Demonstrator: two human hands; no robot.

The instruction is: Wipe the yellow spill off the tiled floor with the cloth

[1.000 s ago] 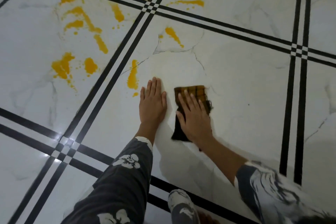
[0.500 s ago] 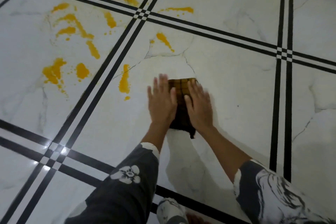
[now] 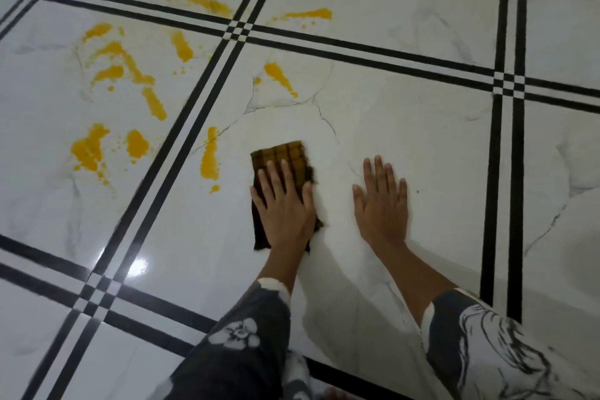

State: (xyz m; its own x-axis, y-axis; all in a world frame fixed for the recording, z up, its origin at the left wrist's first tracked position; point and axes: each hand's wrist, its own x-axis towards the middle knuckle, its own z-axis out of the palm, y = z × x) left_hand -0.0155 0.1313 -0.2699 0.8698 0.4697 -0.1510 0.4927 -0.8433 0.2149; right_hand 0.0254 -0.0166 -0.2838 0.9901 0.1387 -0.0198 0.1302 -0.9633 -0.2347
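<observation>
The left hand (image 3: pixel 284 204) lies flat, fingers spread and straight, palm pressing down on the cloth (image 3: pixel 280 157); it grips nothing, only pins it. The cloth is a dark brown, checked, folded rectangle, its far end showing beyond the fingertips at 12 o'clock and thin strips showing along both sides of the palm. The right hand (image 3: pixel 383 201) is at 3 o'clock from the left, apart from the cloth, open and flat on the bare tiled floor (image 3: pixel 422 146).

The nearest streak of the yellow spill (image 3: pixel 210 159) lies just beside the cloth at 9 o'clock, not touching it. One more streak sits at 12 o'clock on the same tile. The remaining patches, roughly ten plus small drops, spread toward 10 and 11 o'clock across the double black lines (image 3: pixel 181 153). Toward 3 o'clock the tile is clean white marble up to the next pair of black lines. Two patterned sleeves (image 3: pixel 240 334) enter from 6 o'clock.
</observation>
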